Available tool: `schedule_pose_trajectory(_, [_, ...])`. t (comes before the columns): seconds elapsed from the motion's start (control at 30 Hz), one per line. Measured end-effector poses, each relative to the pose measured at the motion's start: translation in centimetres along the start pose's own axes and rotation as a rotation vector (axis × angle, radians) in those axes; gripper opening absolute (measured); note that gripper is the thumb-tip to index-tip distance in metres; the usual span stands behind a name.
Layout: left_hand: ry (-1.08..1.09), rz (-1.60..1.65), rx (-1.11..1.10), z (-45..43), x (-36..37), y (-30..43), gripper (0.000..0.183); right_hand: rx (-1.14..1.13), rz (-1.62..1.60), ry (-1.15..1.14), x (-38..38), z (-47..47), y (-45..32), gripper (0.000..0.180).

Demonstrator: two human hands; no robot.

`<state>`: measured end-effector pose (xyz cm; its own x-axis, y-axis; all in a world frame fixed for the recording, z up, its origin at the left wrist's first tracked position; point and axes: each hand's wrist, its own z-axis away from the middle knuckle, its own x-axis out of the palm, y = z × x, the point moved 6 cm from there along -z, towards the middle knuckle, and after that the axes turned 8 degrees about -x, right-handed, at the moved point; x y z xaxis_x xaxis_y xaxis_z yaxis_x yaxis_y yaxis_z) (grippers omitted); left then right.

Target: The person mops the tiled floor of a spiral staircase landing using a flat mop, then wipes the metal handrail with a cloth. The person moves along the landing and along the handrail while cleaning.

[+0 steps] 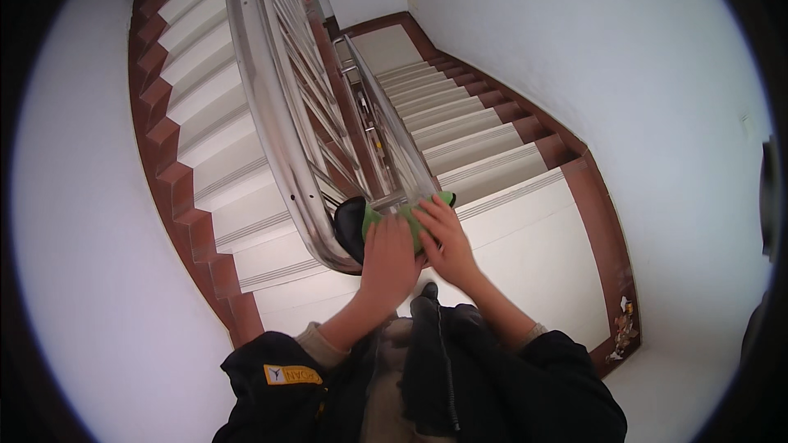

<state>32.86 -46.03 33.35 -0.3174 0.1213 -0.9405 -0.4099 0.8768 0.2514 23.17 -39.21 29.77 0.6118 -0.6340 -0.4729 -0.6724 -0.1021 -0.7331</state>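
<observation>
A bright green cloth-like item [411, 229] lies across the curved end of the stainless steel handrail [311, 221]. A smooth black piece [350, 224] sits at its left side, and a small black edge shows at its right tip; I cannot tell whether they are one thing. My left hand [390, 252] presses its fingers over the green item's left part, slightly blurred. My right hand [448, 243] grips the right part, with fingers spread over the top. My hands are close together and hide the item's lower portion.
Pale steps [212, 117] with red-brown edging rise on the left. Another flight [468, 129] descends on the right beyond the metal balusters [320, 111]. White walls [585, 55] enclose both sides. Small litter [623, 329] lies in the landing's right corner. A dark shoe [430, 290] shows below my hands.
</observation>
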Motion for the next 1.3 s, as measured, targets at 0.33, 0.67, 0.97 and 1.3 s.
schedule_pose_trajectory(0.33, [0.041,0.196,0.204,0.6,-3.0,-1.5,0.041,-0.12,0.066,-0.07,-2.7,0.7,-0.9,0.051])
schedule_pose_trajectory(0.67, [0.168,0.255,0.127,2.2,-6.6,-4.3,0.031,-0.274,0.258,-0.172,-1.4,-2.6,-6.7,0.066])
schedule_pose_trajectory(0.97, [0.23,0.256,0.029,3.6,-13.5,-6.3,0.042,-0.556,0.139,0.063,-0.2,-7.6,-12.8,0.031])
schedule_pose_trajectory(1.3, [0.121,0.88,0.034,3.8,-18.5,-11.5,0.028,-0.765,0.395,0.023,-1.2,-13.4,-20.8,0.03])
